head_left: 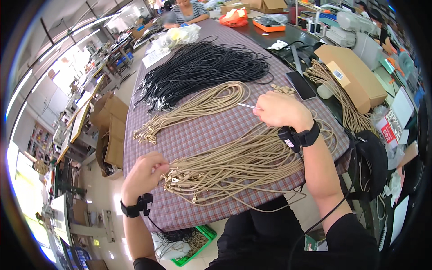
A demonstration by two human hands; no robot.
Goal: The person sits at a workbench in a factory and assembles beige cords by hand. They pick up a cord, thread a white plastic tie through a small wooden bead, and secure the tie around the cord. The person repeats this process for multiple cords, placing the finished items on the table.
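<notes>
Tan cords (pixel 243 162) lie in a long loose bundle across the checked cloth in front of me, their brass-coloured metal clasps (pixel 174 180) gathered at the left end. At those ends my left hand (pixel 145 174) is closed, thumb and forefinger pinched on a tan cord. My right hand (pixel 284 110) hovers above the bundle's right part, its fingers wrapped round a thin silvery tool (pixel 246 106) whose tip points left; most of the tool is hidden in the hand. Beyond lies a smaller looped bundle of tan cords (pixel 202 105), with clasps at its left end.
A heap of black cords (pixel 207 67) covers the far cloth. Small tan pieces (pixel 282 89) and a phone (pixel 301 85) lie beyond my right hand. A cardboard box (pixel 353 76) stands at right, a green crate (pixel 198 249) below the table. Another person (pixel 191 13) sits at the far end.
</notes>
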